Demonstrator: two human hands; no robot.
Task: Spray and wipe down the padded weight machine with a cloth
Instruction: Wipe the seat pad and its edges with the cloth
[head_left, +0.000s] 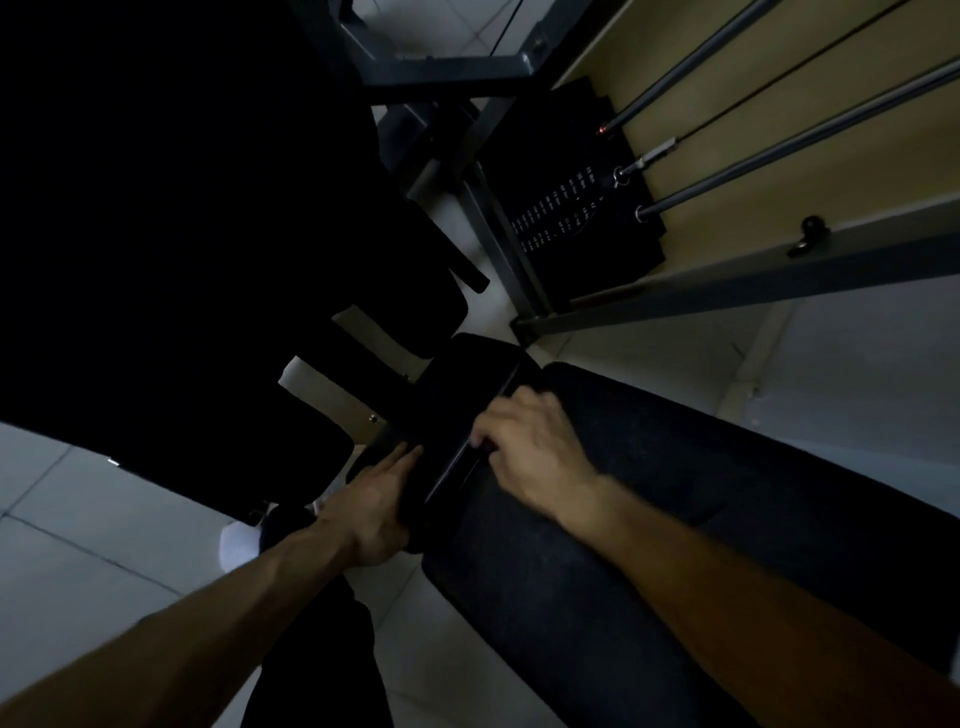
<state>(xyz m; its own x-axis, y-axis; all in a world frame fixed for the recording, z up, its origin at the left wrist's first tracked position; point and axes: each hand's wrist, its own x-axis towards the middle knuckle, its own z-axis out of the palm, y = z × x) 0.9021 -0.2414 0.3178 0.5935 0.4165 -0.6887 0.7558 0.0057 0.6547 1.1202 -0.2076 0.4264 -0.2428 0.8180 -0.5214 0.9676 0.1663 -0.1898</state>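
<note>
Left hand (379, 504) flat against small black pad (457, 395); right hand (530, 452) curled at gap beside long bench pad (675, 519), grip unclear. Risk: fingers (480, 439) pinched if pad shifts

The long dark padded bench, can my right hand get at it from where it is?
Probably yes: the right hand lies over one end of the long dark padded bench, with nothing visible between them.

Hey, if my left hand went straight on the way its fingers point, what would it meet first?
The small black pad: the left hand points up along its near edge, fingertips seemingly touching it, though depth is unclear in this dark view.
</note>
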